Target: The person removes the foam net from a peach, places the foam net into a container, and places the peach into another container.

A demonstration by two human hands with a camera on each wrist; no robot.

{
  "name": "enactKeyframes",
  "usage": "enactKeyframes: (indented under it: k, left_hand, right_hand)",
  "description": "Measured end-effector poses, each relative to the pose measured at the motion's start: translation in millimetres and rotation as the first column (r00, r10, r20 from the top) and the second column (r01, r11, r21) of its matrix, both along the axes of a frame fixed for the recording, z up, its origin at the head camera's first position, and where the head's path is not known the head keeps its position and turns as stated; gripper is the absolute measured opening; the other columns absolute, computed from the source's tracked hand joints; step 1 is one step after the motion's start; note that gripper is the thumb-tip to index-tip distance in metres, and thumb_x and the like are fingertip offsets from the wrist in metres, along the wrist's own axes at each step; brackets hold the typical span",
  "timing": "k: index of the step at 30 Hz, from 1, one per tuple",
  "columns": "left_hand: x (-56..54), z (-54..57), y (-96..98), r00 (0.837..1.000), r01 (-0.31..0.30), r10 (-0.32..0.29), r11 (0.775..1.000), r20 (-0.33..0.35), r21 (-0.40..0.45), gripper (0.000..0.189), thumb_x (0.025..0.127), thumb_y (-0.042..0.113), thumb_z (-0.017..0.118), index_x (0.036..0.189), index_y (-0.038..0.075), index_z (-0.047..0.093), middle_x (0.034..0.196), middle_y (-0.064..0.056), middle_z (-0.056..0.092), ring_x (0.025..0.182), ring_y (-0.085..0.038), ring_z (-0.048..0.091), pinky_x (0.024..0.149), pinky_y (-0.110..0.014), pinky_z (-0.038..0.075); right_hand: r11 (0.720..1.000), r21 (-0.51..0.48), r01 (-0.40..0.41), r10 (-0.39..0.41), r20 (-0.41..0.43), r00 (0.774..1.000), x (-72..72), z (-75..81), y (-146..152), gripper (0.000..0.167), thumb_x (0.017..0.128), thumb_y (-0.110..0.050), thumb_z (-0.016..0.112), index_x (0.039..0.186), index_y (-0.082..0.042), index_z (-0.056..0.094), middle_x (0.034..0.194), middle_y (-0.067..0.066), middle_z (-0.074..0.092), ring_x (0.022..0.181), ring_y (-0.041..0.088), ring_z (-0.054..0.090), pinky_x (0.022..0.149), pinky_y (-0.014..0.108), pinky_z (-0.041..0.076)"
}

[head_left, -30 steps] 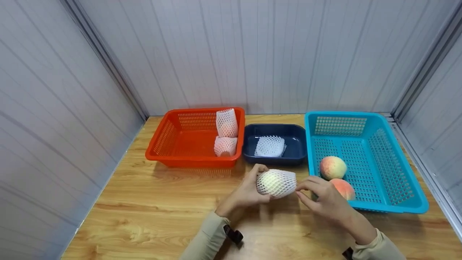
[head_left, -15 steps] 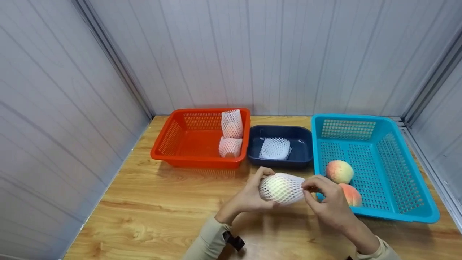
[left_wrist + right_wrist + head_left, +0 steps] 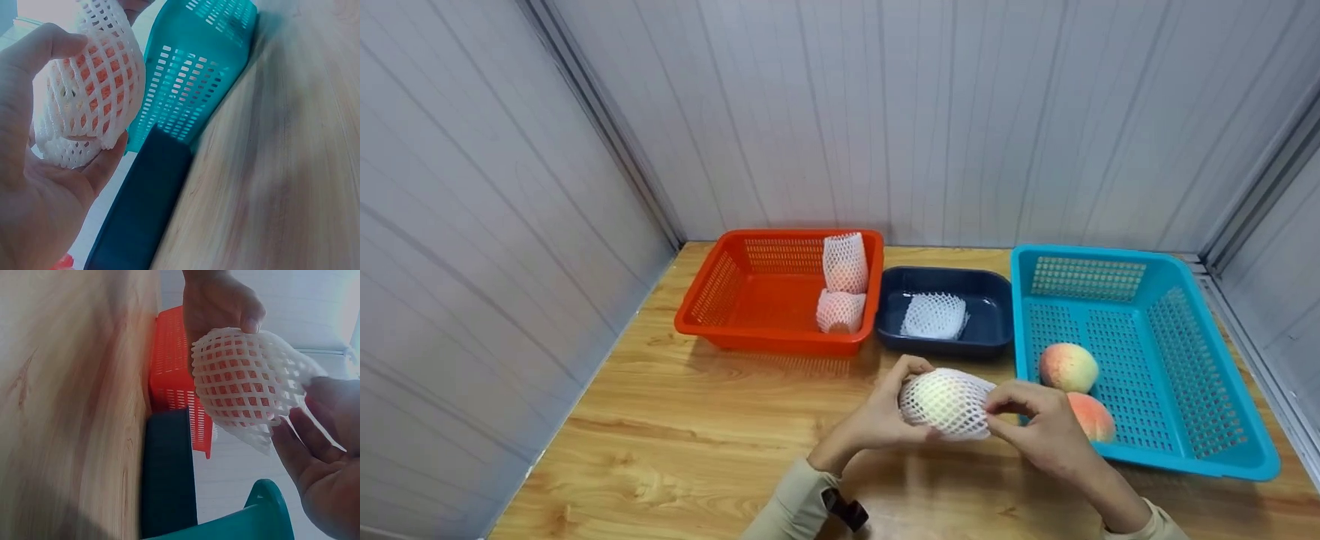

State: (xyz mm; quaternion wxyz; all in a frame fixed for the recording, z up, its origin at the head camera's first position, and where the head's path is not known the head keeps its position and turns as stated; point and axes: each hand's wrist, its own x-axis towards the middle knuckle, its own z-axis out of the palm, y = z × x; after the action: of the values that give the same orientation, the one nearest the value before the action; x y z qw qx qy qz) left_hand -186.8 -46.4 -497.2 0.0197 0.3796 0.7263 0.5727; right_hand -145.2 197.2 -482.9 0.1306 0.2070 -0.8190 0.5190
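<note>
A peach (image 3: pixel 941 401) inside a white foam net sleeve (image 3: pixel 239 382) is held above the table, in front of the navy tray. My left hand (image 3: pixel 885 412) grips it from the left, thumb below and fingers curled round the far side. With thumb and fingertips, my right hand (image 3: pixel 1046 427) pinches the sleeve's loose right end. In the left wrist view the peach's orange skin (image 3: pixel 101 84) shows through the mesh under my left thumb. The right wrist view has the sleeve's end drawn out toward my right fingers.
An orange basket (image 3: pixel 765 341) at back left holds two netted peaches (image 3: pixel 844 274). Beside it, a navy tray (image 3: pixel 990 315) contains flat foam nets (image 3: pixel 934 316). The blue basket (image 3: pixel 1155 360) on the right holds two bare peaches (image 3: pixel 1069 367), close to my right hand.
My right fingers have closed onto the sleeve's end and pulled it slightly right. My left hand keeps its hold on the peach. The head view has shifted a little.
</note>
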Motion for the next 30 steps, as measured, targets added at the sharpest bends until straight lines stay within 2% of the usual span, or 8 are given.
enactKeyframes:
  k: [1, 5, 11, 14, 21, 25, 28, 30]
  left_hand:
    - [1.7, 2.2, 0.6, 1.0, -0.001, 0.001, 1.0, -0.003, -0.006, 0.068, 0.067, 0.004, 0.08, 0.122, 0.0, 0.041, 0.122, -0.006, 0.048, 0.113, -0.021, 0.05, 0.096, -0.035, 0.043]
    - [-4.1, -9.3, 2.2, 1.0, -0.014, 0.014, 1.0, 0.019, -0.019, 0.069, 0.068, 0.011, 0.082, 0.124, 0.009, 0.041, 0.124, -0.001, 0.047, 0.115, -0.018, 0.049, 0.098, -0.035, 0.042]
    - [-14.2, -23.8, 2.8, 0.999, 0.005, -0.005, 1.0, 0.041, 0.001, 0.071, 0.068, 0.017, 0.084, 0.126, 0.017, 0.042, 0.126, 0.001, 0.047, 0.118, -0.018, 0.047, 0.101, -0.036, 0.039]
    - [-15.0, -24.4, 3.7, 0.999, 0.019, -0.019, 1.0, 0.041, 0.016, 0.071, 0.069, 0.019, 0.085, 0.126, 0.018, 0.043, 0.126, 0.001, 0.049, 0.117, -0.018, 0.048, 0.101, -0.036, 0.039]
    - [-11.4, -23.6, 4.8, 0.998, 0.034, -0.035, 0.999, 0.051, 0.034, 0.074, 0.067, 0.012, 0.086, 0.128, 0.014, 0.044, 0.126, -0.001, 0.05, 0.116, -0.023, 0.049, 0.1, -0.036, 0.04]
    - [-2.6, -6.6, 3.8, 0.997, 0.05, -0.053, 0.997, 0.058, 0.065, 0.071, 0.068, 0.004, 0.084, 0.127, 0.005, 0.045, 0.125, -0.006, 0.051, 0.116, -0.024, 0.051, 0.099, -0.036, 0.041]
    - [-2.3, -7.8, 3.3, 0.996, 0.056, -0.06, 0.996, 0.064, 0.071, 0.071, 0.068, 0.007, 0.085, 0.127, 0.007, 0.045, 0.126, -0.004, 0.05, 0.117, -0.021, 0.05, 0.1, -0.036, 0.041]
    - [-5.8, -16.7, 3.2, 0.996, 0.054, -0.059, 0.996, 0.07, 0.069, 0.072, 0.068, 0.009, 0.087, 0.127, 0.012, 0.046, 0.127, -0.002, 0.05, 0.117, -0.019, 0.05, 0.1, -0.036, 0.041]
  right_hand:
    - [1.0, 0.004, 0.0, 0.0, 0.011, 1.0, 0.8, 0.0, -0.1, 0.031, 0.071, 0.013, 0.078, 0.081, -0.015, 0.071, 0.085, -0.004, 0.067, 0.08, 0.014, 0.064, 0.071, 0.027, 0.056]
    - [1.0, -0.022, -0.001, 0.002, 0.035, 0.999, 2.4, 1.5, -1.3, 0.03, 0.07, 0.014, 0.077, 0.081, -0.013, 0.073, 0.093, 0.0, 0.069, 0.086, 0.013, 0.064, 0.072, 0.027, 0.056]
    - [0.995, -0.024, -0.097, 0.098, 0.066, 0.993, -1.0, 1.5, -1.4, 0.04, 0.071, 0.016, 0.074, 0.104, -0.006, 0.069, 0.11, 0.009, 0.064, 0.093, 0.018, 0.065, 0.072, 0.032, 0.056]
    - [0.992, 0.023, -0.125, 0.122, 0.109, 0.987, -2.5, 0.6, -1.4, 0.046, 0.071, 0.013, 0.075, 0.11, -0.008, 0.066, 0.114, 0.009, 0.06, 0.1, 0.023, 0.062, 0.074, 0.031, 0.056]
    - [0.987, 0.123, -0.1, 0.083, 0.136, 0.987, -3.4, -1.5, -7.1, 0.044, 0.068, 0.012, 0.074, 0.104, -0.009, 0.061, 0.115, 0.01, 0.056, 0.104, 0.027, 0.057, 0.077, 0.03, 0.055]
    - [0.987, 0.138, -0.089, 0.076, 0.095, 0.993, -5.1, -1.7, -11.9, 0.047, 0.065, 0.011, 0.077, 0.106, -0.006, 0.06, 0.116, 0.01, 0.055, 0.103, 0.026, 0.057, 0.077, 0.033, 0.055]
    - [0.985, 0.162, -0.058, 0.046, 0.076, 0.996, -3.4, -3.0, -14.0, 0.051, 0.062, 0.008, 0.08, 0.107, -0.004, 0.06, 0.114, 0.007, 0.054, 0.103, 0.024, 0.055, 0.078, 0.035, 0.055]
    - [0.983, 0.178, -0.042, 0.031, 0.06, 0.998, -2.1, -4.0, -14.3, 0.053, 0.06, 0.006, 0.083, 0.107, -0.004, 0.059, 0.112, 0.006, 0.054, 0.102, 0.023, 0.055, 0.078, 0.035, 0.055]
